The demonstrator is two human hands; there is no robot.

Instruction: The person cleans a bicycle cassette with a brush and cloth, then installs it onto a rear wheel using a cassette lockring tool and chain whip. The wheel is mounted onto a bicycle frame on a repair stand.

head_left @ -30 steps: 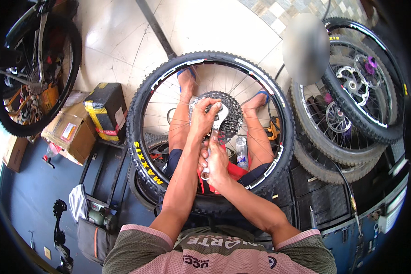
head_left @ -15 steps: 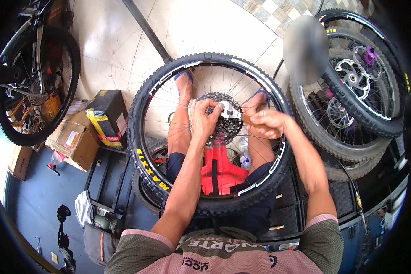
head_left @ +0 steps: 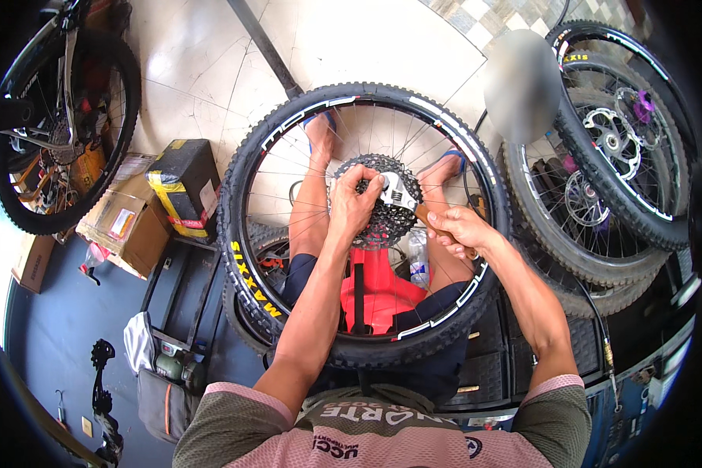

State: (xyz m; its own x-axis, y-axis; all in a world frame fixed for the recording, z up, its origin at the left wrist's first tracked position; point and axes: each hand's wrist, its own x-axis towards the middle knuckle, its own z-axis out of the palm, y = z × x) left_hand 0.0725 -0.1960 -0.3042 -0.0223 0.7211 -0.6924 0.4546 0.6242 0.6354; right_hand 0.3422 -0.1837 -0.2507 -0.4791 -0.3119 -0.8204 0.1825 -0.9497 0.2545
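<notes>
A bicycle wheel with a knobby black tyre (head_left: 239,191) lies across my lap, its dark cassette (head_left: 390,227) facing up. Over the cassette's middle is the silver jaw end of an adjustable wrench (head_left: 398,195). My right hand (head_left: 459,232) is wrapped round its brown handle, which points right and toward me. My left hand (head_left: 355,201) is closed at the jaw end, thumb against the metal. Its fingers hide the cassette's centre and whatever the jaws grip. A red piece (head_left: 386,292) shows through the spokes below the cassette.
More wheels with tyres and disc rotors (head_left: 611,143) are stacked at the right. A bicycle (head_left: 66,125) stands at the far left, near a cardboard box (head_left: 125,222) and a black box with yellow tape (head_left: 186,186). A clear bottle (head_left: 418,261) shows behind the spokes.
My right hand has swung the wrench handle toward me, clockwise. My left hand stays at the jaw end. The view has shifted slightly.
</notes>
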